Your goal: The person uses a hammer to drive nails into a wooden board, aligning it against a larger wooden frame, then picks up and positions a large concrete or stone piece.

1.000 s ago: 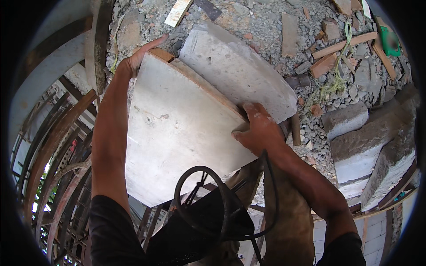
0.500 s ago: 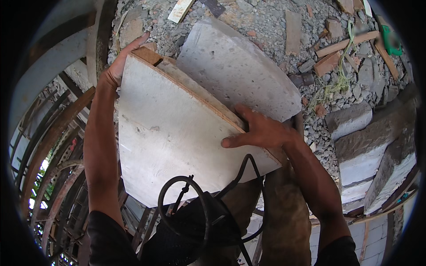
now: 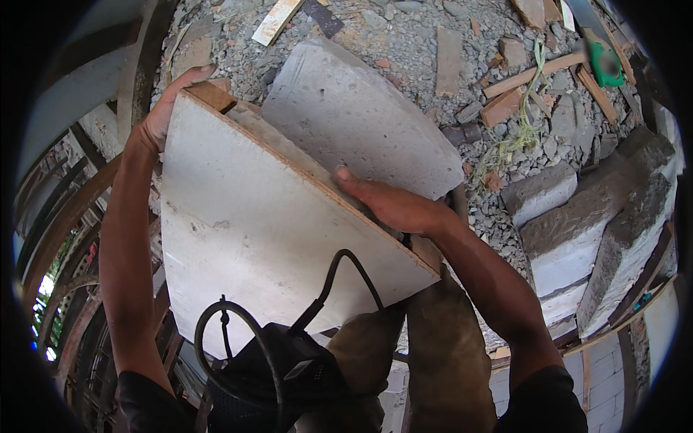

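A large white-faced board with a wooden frame piece behind its upper edge stands tilted in front of me. My left hand is closed round its upper left corner, fingers over the wood. Over the right part of the upper edge lies my right hand, one digit stretched along the edge. The rest of its fingers are hidden in the gap behind the board. Just beyond, a grey concrete slab with small pits rests on the rubble.
Gravel and broken stone cover the ground. Wood strips, a brick piece and a green object lie at the far right. Concrete blocks are stacked at right. Curved metal bars crowd the left. A black cable loops before the board.
My right hand has shifted from having its thumb on the board's white face to lying over the upper edge. My left hand keeps the corner. The whole view has slid left.
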### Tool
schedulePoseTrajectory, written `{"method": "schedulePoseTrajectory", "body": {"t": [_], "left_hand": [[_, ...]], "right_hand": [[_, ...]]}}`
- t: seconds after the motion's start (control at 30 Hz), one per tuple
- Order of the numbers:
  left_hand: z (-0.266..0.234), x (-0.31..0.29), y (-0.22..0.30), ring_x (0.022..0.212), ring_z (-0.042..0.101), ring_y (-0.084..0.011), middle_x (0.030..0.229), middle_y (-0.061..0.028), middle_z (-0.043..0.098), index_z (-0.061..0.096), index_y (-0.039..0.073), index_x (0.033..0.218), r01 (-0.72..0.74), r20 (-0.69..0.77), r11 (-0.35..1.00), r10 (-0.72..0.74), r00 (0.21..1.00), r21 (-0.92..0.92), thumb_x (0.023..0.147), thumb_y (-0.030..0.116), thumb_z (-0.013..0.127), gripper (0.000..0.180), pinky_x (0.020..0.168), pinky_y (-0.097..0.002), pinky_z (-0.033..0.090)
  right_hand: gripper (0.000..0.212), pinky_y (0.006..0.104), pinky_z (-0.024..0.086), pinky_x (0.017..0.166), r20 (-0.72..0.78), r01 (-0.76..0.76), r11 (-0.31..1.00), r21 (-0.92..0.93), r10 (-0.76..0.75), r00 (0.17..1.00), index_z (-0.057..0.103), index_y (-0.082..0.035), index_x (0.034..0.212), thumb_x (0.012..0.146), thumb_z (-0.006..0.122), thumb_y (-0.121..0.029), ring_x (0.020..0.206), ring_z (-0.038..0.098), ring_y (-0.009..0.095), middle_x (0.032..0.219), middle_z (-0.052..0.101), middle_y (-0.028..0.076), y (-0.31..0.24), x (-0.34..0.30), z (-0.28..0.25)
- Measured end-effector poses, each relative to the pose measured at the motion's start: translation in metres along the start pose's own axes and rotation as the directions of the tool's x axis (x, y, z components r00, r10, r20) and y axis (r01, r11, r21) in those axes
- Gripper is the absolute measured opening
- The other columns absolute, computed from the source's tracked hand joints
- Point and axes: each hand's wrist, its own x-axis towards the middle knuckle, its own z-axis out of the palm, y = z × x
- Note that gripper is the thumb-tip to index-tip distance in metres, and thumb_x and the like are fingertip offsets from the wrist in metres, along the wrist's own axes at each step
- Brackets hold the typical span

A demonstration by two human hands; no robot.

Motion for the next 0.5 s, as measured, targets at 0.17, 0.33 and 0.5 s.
{"method": "schedulePoseTrajectory", "body": {"t": [0.17, 0.33, 0.5], "left_hand": [[0.000, -0.016, 0.000, 0.082, 0.069, -0.0178, 0.098, -0.0061, 0.070, 0.067, 0.012, 0.118, 0.169, -0.021, 0.982, -0.172, 0.985, -0.089, 0.085, 0.053, 0.071, 0.053, 0.076, -0.0317, 0.057], [0.012, -0.009, 0.016, 0.081, 0.068, -0.0187, 0.095, -0.0071, 0.069, 0.067, 0.010, 0.114, 0.054, -0.084, 0.998, -0.055, 0.995, -0.020, 0.084, 0.055, 0.070, 0.053, 0.077, -0.0322, 0.056], [0.002, -0.011, 0.006, 0.078, 0.069, -0.0196, 0.091, -0.0079, 0.070, 0.068, 0.007, 0.109, 0.041, -0.160, 0.999, -0.044, 0.986, -0.027, 0.084, 0.055, 0.069, 0.054, 0.075, -0.0320, 0.057]], "right_hand": [[0.031, 0.0456, 0.051, 0.093, -0.930, 0.536, 0.837, 0.105, -0.108, 0.351, 0.060, 0.000, 0.115, 0.101, 0.060, -0.028, 0.092, 0.064, 0.036, 0.100, 0.068, 0.016, 0.043, -0.075, -0.018], [0.036, 0.0498, 0.053, 0.087, -0.874, -0.090, 0.912, -0.400, -0.350, 0.337, 0.055, -0.001, 0.124, 0.094, 0.063, -0.020, 0.096, 0.068, 0.044, 0.102, 0.069, 0.024, 0.193, -0.071, -0.025], [0.046, 0.0546, 0.054, 0.080, -0.795, -0.304, 0.859, -0.412, -0.176, 0.580, 0.053, -0.001, 0.128, 0.092, 0.067, -0.027, 0.092, 0.068, 0.048, 0.098, 0.069, 0.029, 0.151, -0.097, -0.049]]}}
